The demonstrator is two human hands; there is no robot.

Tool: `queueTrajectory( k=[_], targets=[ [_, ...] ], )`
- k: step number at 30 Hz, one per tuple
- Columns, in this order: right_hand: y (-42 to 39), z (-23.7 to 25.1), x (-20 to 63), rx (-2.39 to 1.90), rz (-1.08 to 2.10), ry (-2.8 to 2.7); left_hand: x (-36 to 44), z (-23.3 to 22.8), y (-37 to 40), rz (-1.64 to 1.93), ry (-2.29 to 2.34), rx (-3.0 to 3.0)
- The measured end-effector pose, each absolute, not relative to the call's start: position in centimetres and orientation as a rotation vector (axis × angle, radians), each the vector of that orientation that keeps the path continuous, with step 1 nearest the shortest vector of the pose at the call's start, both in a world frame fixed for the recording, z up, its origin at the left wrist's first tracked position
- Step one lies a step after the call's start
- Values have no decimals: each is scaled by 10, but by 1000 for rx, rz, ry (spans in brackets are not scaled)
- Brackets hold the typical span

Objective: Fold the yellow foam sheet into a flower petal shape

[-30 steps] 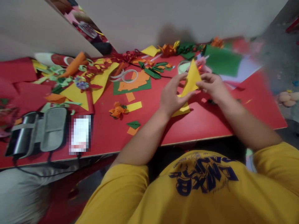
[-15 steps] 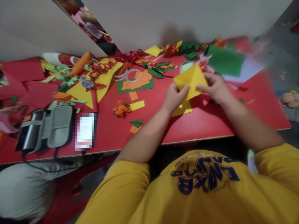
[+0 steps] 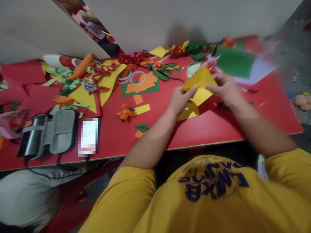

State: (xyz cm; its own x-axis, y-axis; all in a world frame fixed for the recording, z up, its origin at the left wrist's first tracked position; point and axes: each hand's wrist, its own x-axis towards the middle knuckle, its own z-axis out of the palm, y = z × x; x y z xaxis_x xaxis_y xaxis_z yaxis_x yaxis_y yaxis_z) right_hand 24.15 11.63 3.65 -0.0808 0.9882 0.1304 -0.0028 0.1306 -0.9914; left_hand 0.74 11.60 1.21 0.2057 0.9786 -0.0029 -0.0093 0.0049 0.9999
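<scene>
1. left hand: thumb and fingers pinched on the left corner of the yellow sheet, so it's holding, not wide.
2. right hand: same deal on the right corner, thumb on top.
3. the sheet's up between both hands, over the red table. a second ago it was a tall folded point; now it's spread out, upper part darker than the lower. my guess: that crease is made and the sheet's ready for another fold.
4. just below the sheet: another yellow piece, partly covered.
5. left of the sheet: orange paper flower by a yellow strip; orange scraps further up.
6. right of and beyond the sheet: green paper, edges kinda blurry.
</scene>
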Motion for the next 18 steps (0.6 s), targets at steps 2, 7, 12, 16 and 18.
queueTrajectory(
  k=[2, 7, 12, 16, 18],
  targets=[
    [119, 38, 244, -1062, 1132, -1331, 7, 9, 120, 1081, 1020, 1244],
    [123, 36, 245, -1072, 1105, -1268, 2, 1, 134, 1044, 883, 1187],
    [122, 31, 243, -1014, 1384, -1179, 0, 5, 135, 1086, 720, 1415],
    [119, 28, 240, -1056, 1409, -1284, 7, 11, 124, 1133, 777, 1376],
    [117, 29, 238, -1053, 1368, -1312, 10, 10, 119, 1173, 875, 1281]
  ],
)
